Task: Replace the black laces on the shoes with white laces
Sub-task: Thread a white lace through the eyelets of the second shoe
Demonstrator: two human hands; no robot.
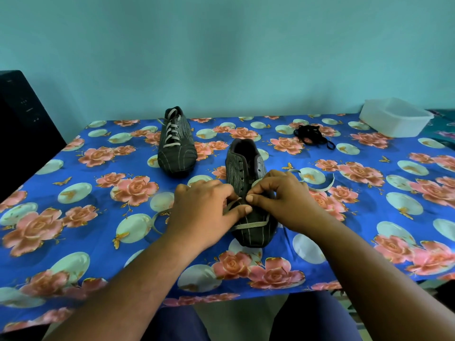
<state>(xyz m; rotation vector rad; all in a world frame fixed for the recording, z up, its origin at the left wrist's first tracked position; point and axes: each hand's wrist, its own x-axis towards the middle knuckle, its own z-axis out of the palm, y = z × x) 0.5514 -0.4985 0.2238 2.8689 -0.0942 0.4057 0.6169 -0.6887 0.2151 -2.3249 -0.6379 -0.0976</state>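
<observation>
Two dark striped shoes stand on the flowered table. The far shoe (176,143) carries white laces through all its eyelets. The near shoe (248,183) has a white lace (251,225) across its lowest eyelets only, with its upper eyelets bare. My left hand (204,212) pinches the left part of that lace over the shoe's vamp. My right hand (288,200) pinches the lace at an eyelet. One loose end curls out to the right (322,187), another to the left (156,223). The black laces (311,135) lie bunched at the back right.
A white plastic tub (396,118) sits at the back right corner of the blue flowered tablecloth (98,242). A black cabinet (22,124) stands off the left edge. A teal wall closes the back.
</observation>
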